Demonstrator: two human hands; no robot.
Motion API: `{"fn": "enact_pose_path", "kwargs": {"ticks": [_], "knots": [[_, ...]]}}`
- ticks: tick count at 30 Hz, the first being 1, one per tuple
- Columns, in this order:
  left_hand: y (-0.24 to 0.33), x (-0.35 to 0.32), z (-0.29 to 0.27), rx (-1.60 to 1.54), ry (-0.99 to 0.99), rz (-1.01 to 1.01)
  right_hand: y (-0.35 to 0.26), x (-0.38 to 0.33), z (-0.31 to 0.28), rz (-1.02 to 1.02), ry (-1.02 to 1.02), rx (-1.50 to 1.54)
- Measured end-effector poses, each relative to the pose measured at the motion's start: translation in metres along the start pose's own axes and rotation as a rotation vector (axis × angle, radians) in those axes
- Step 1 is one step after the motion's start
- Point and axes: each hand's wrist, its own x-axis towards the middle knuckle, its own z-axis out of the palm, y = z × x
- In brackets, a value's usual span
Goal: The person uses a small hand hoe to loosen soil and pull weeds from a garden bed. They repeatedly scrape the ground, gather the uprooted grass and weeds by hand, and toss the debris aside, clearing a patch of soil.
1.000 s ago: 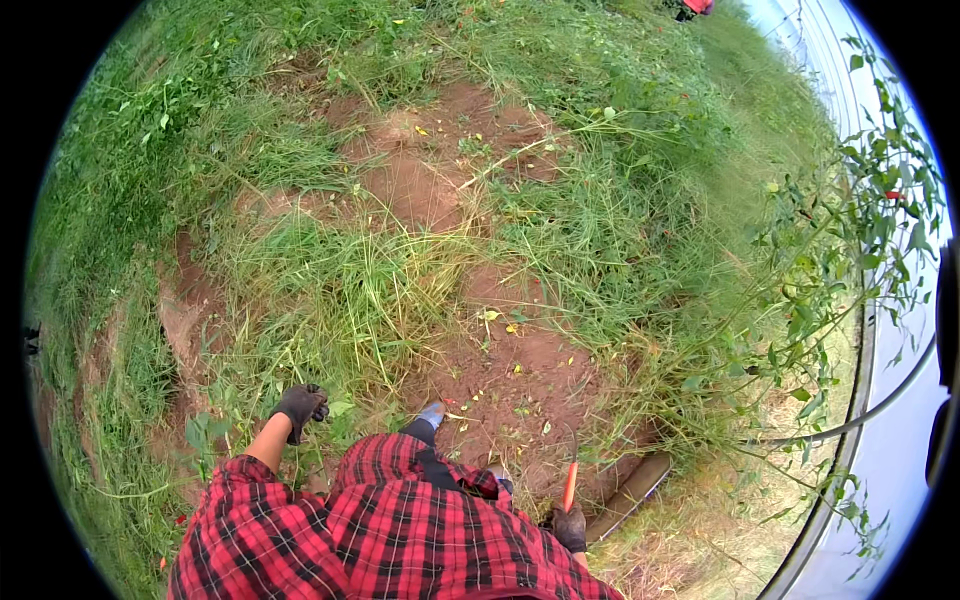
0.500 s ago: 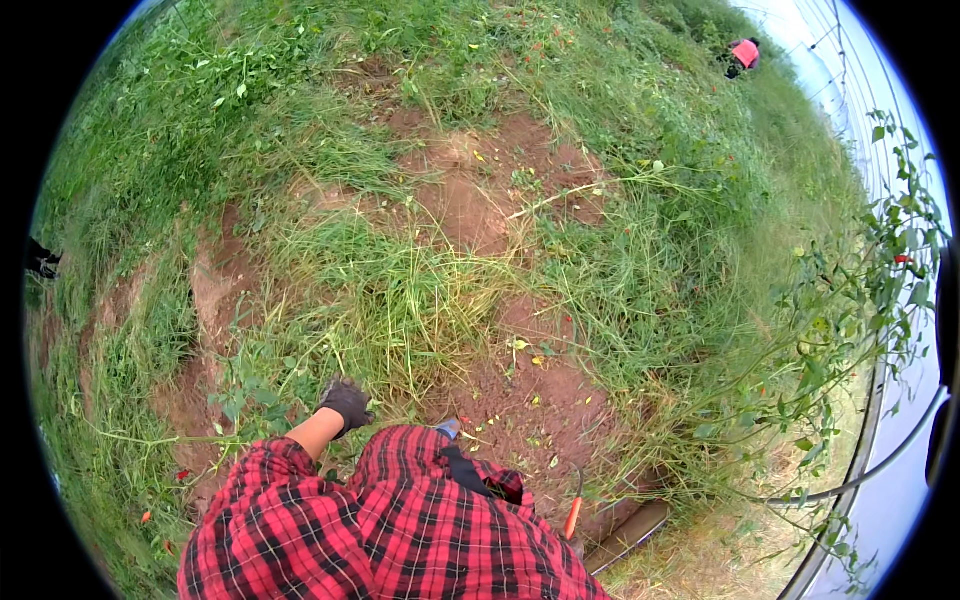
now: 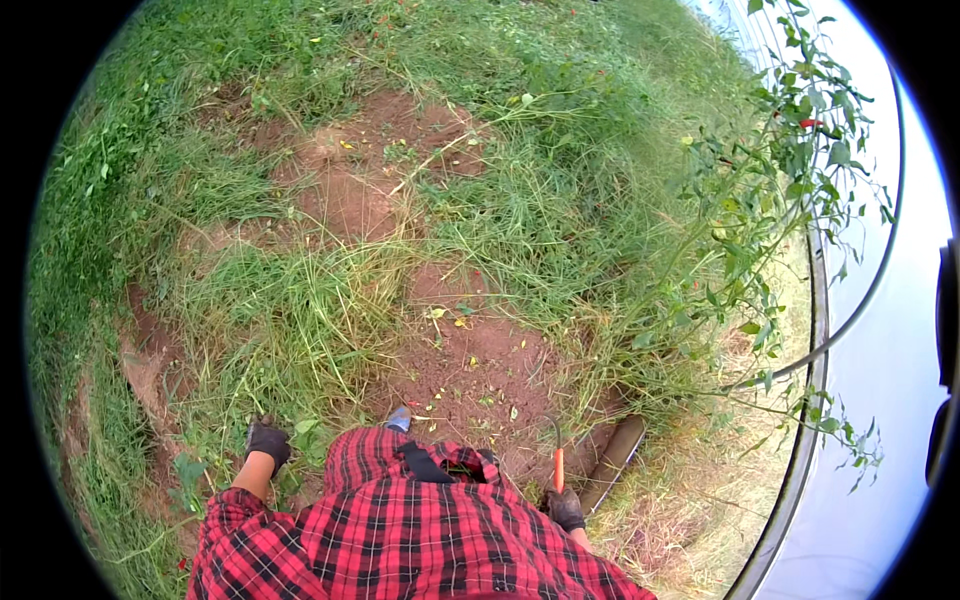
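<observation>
My left hand (image 3: 267, 442), in a dark glove, is low over the weeds (image 3: 300, 335) at the left. Its fingers look loosely apart, and I make out nothing held in them. My right hand (image 3: 566, 508), also gloved, is closed round the orange handle of a sickle (image 3: 559, 466). The thin curved blade points away from me over bare reddish soil (image 3: 480, 370). Part of the right hand's wrist is hidden by my red checked shirt.
A dark pipe-like edging (image 3: 615, 462) lies on the ground right of the sickle. A leafy plant with red peppers (image 3: 811, 123) leans in at the right, before pale plastic sheeting (image 3: 880, 400) and a black hose (image 3: 850, 320). Tall grass (image 3: 560, 210) grows ahead.
The view has swung to the right. My right hand has come into sight on the sickle, which stands more upright. My left hand shows farther left and lower.
</observation>
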Motion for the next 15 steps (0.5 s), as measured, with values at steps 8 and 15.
{"fn": "enact_pose_path", "kwargs": {"ticks": [8,15], "knots": [[-0.002,0.017,0.001,0.059,0.038,0.030,-0.017,0.050,0.001,0.010,-0.037,0.510],[0.004,0.033,0.020,0.056,0.065,-0.011,-0.065,0.094,-0.017,0.029,-0.143,0.671]]}}
